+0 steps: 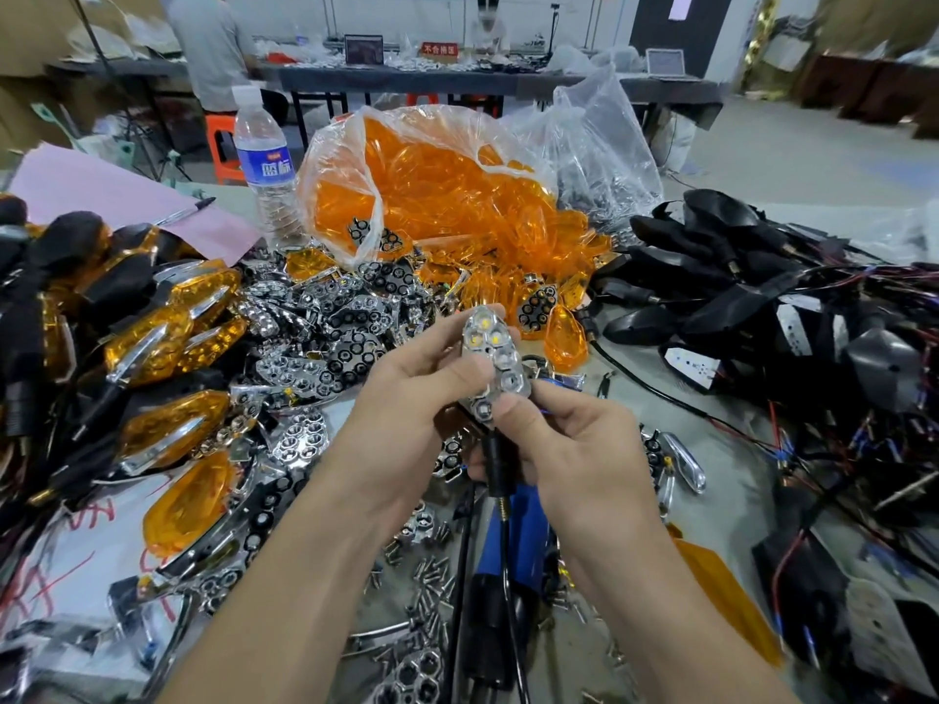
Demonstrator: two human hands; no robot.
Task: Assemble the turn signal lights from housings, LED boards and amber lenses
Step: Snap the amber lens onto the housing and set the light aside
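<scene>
The left hand (406, 393) has its grip closed round the upper half of a chrome multi-cell reflector unit with yellow LEDs (495, 355), thumb across the face and fingers curled behind. At the unit's 6 o'clock end, the right hand (569, 439) pinches it between thumb and forefinger. The unit is held up off the grey table (635, 348), face toward the person. I judge this two-ended hold is meant to steady it while the reflector is pressed square into its backing. A black threaded stem (495, 467) hangs below, between the wrists.

Around the unit:
- **9 o'clock:** a heap of finished amber-and-chrome lights (167, 337), then a pile of loose chrome reflectors (305, 358) just beside the left hand.
- **11 o'clock:** a clear plastic water bottle (264, 160).
- **12 o'clock:** a clear plastic bag of amber lenses (442, 195), mouth open toward the person.
- **1 o'clock:** one loose amber lens (565, 337), near enough for an easy next pick.
- **6 o'clock:** small silver screws (432, 576), scattered.
- **3 o'clock:** a tangle of black housings with wires (737, 276).

The wires trail across the table toward the right hand and could snag a reach that way.
</scene>
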